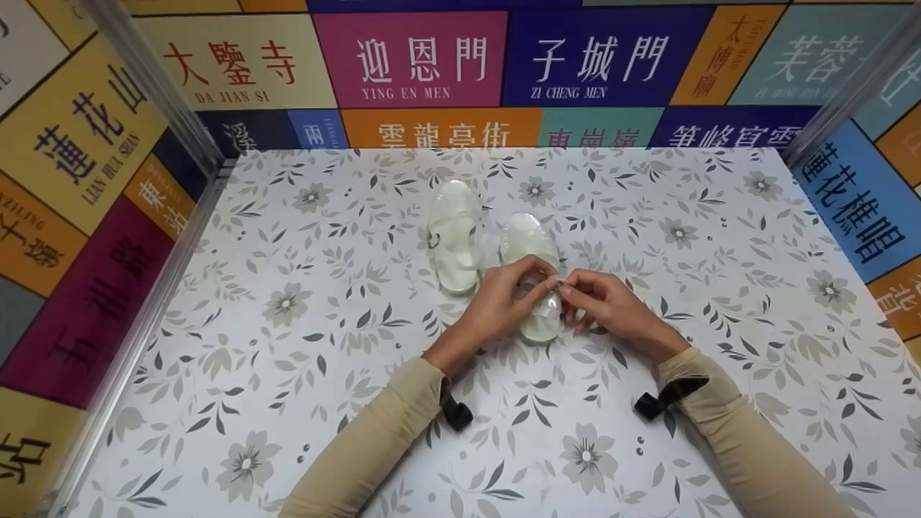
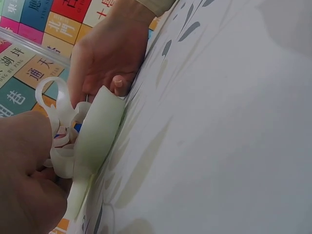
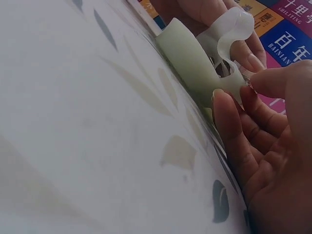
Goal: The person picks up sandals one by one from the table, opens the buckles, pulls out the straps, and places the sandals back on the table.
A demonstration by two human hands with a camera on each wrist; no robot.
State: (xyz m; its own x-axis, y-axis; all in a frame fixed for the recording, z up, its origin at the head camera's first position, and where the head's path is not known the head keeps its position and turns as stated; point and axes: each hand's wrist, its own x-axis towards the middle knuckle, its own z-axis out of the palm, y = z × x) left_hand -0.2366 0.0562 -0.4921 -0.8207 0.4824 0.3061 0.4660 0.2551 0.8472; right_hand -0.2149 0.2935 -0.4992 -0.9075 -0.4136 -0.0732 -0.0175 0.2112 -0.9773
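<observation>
Nearer sandal (image 1: 529,241): pale, translucent green, sole down on the table (image 1: 216,324), roughly midway between left and right edges and closer to the far edge. Long axis runs far-to-near; the toe end points at the far edge, leaning slightly toward the far left corner, heel toward the near edge.

Left hand (image 1: 504,295): thumb and fingers curled, clamped on the strap (image 3: 239,24). Right hand (image 1: 608,306): thumb and forefinger together, pinching the strap end at a small shiny fitting (image 1: 559,283). Detail of the fitting too small to tell; whether it is fastened, cannot say.

Risks (judged): the strap looks slick and springy, so a loose pinch could let the end slip away. Nothing seems to pin the sole; a sideways pull might swing the heel or tip the sandal. Fingers crowd the fitting, which could cause misalignment.

Just left: farther sandal (image 1: 455,262), untouched, toe likewise to the far edge, axis nearly square to it, a dark ring on its left side.

Outward: tan sleeves (image 1: 374,439), black wrist bands (image 1: 455,414), coloured lettered panels (image 1: 410,59) beyond the far edge.
</observation>
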